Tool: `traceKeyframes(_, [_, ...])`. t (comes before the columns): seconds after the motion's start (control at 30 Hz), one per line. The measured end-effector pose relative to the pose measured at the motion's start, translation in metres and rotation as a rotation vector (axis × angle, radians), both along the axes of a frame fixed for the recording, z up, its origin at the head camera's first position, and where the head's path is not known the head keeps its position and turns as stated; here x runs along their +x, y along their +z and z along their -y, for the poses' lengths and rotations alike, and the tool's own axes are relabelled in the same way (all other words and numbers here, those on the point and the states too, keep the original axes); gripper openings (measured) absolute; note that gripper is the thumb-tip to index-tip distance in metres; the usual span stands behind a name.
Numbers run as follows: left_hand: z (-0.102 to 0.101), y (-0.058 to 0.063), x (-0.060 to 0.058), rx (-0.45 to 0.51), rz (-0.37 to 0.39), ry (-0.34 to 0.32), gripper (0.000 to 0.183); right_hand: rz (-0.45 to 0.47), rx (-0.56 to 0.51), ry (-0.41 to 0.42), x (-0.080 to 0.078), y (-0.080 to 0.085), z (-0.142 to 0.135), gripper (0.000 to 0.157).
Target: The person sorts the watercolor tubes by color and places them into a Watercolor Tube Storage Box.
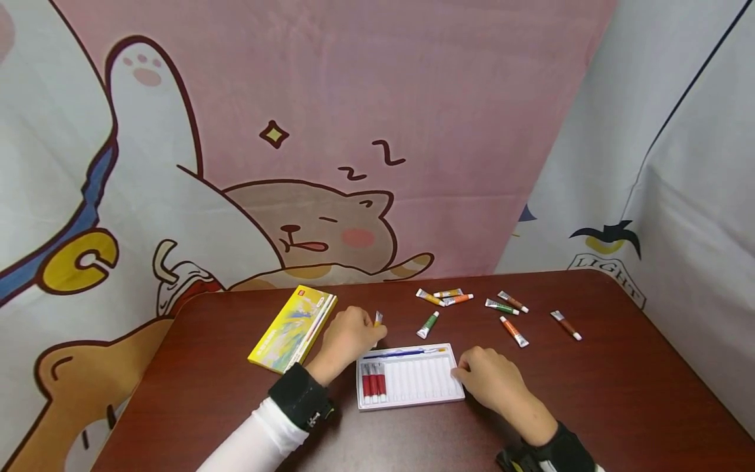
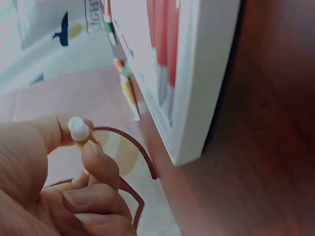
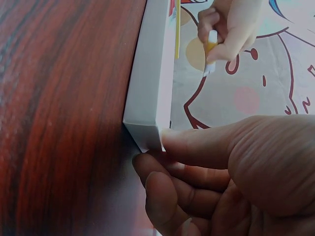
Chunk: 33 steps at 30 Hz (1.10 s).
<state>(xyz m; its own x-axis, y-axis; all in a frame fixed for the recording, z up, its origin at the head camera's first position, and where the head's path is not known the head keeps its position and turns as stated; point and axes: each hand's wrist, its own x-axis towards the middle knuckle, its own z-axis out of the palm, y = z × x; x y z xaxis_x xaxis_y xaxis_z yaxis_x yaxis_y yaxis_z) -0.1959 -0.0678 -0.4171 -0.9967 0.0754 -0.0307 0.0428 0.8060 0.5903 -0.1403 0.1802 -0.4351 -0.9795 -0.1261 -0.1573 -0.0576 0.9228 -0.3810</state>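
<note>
Between thumb and fingers, my left hand [image 1: 352,330] pinches a small yellow paint tube [image 3: 211,45] just above the back left corner of the white tray [image 1: 421,383]. Its white cap [image 2: 78,129] faces the camera in the left wrist view. The tray lies flat, with three red paint tubes [image 1: 373,387] side by side in its left slots and a blue-handled paintbrush [image 1: 401,354] along the back groove. On the tray's right side, my right hand [image 1: 492,380] grips the edge near a corner, the thumb [image 3: 192,147] against the rim and the fingers curled below.
A yellow paint box [image 1: 291,328] lies to the left of the tray. Behind the tray are a green tube [image 1: 428,324], yellow tubes and an orange tube [image 1: 458,299]. Several more tubes, including a brown one [image 1: 566,325], lie farther right. A printed cloth [image 1: 460,144] hangs behind the table.
</note>
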Motion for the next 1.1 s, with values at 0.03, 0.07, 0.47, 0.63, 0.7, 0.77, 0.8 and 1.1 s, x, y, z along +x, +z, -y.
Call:
traceKeyframes(0.03, [0.0,0.0,0.004,0.001,-0.008,-0.01,0.041,-0.002,0.0,0.0,0.0,0.0,0.0,0.026])
traceKeyframes(0.07, [0.0,0.0,0.008,-0.004,-0.018,-0.022,0.042,-0.006,0.001,0.0,0.0,0.0,-0.001,0.026])
traceKeyframes(0.47, [-0.008,-0.01,0.04,-0.083,0.002,-0.088,0.041,-0.014,0.003,0.005,0.001,-0.001,-0.002,0.028])
traceKeyframes(0.63, [-0.011,-0.012,0.049,-0.134,0.013,-0.102,0.042,-0.022,0.001,0.007,0.001,-0.001,-0.001,0.03])
traceKeyframes(0.7, [-0.013,-0.014,0.052,-0.158,0.014,-0.108,0.043,-0.023,0.002,0.007,0.001,-0.001,-0.001,0.03])
traceKeyframes(0.77, [-0.014,-0.016,0.053,-0.185,0.007,-0.112,0.044,-0.022,0.006,0.005,0.001,-0.001,-0.001,0.03])
traceKeyframes(0.8, [-0.014,-0.017,0.054,-0.195,0.004,-0.113,0.044,-0.022,0.008,0.006,0.001,-0.001,0.0,0.029])
traceKeyframes(1.1, [-0.018,-0.02,0.058,-0.214,-0.006,-0.144,0.041,-0.015,0.014,0.0,0.001,-0.001,0.0,0.027])
